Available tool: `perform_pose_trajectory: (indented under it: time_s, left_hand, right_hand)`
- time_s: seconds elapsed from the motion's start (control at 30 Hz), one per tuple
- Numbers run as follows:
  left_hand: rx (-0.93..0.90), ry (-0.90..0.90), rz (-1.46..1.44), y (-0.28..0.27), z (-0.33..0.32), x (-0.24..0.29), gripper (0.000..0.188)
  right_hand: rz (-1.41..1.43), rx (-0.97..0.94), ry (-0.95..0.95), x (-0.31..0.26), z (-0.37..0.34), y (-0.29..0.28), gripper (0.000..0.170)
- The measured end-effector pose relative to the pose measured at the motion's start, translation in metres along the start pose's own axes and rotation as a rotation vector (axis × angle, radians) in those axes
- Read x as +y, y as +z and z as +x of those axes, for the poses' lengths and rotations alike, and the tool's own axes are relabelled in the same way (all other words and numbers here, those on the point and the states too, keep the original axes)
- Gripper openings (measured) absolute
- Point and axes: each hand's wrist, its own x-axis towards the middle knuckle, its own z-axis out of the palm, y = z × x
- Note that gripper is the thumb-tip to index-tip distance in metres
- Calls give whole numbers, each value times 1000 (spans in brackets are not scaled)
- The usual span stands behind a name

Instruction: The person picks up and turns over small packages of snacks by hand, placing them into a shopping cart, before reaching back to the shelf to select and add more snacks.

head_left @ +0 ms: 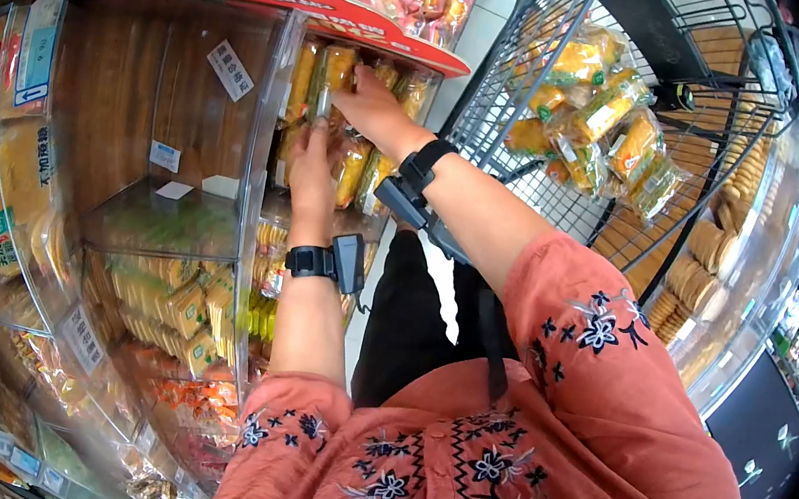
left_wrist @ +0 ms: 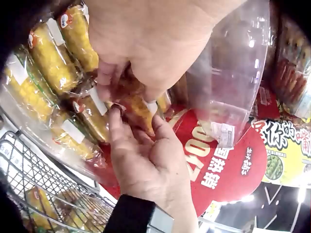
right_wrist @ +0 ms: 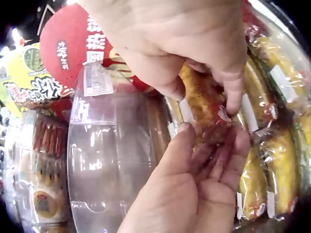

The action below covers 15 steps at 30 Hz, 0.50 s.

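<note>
Both hands are at one corn cob in clear plastic wrap (right_wrist: 198,92), inside a shelf bin. My right hand (head_left: 377,110) grips its upper part, thumb on one side and fingers on the other. At the lower end, my left hand (head_left: 313,173) holds it between thumb and fingers, palm turned up in the right wrist view. Around them lie several more wrapped corn cobs (left_wrist: 51,60), yellow with white labels, in rows. In the left wrist view, the hands hide part of the held cob.
A black wire shopping cart (head_left: 537,51) stands to the right with several wrapped corn packs (head_left: 635,144) in it. Left of the corn is a clear plastic bin wall (head_left: 269,131). A red and yellow sign (head_left: 347,31) overhangs the shelf. Packaged snacks (head_left: 174,316) fill lower bins.
</note>
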Motion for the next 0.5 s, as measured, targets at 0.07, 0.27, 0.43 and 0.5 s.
perform_pose_trajectory:
  time_s: [0.07,0.27,0.43,0.5]
  left_hand:
    - [-50,33,8,-1,1,7,42]
    - [-87,20,-29,-21,12,-4,26]
    - [9,18,-30,-13,24,-4,24]
    - [36,-8,-2,-11,22,-2,24]
  right_hand:
    - [-111,1,7,-6,5,4,63]
    - [-133,19,18,-12,-4,19,51]
    - [-151,13,-42,-1,0,19,46]
    - [-158,-3,-45,7,4,17,45]
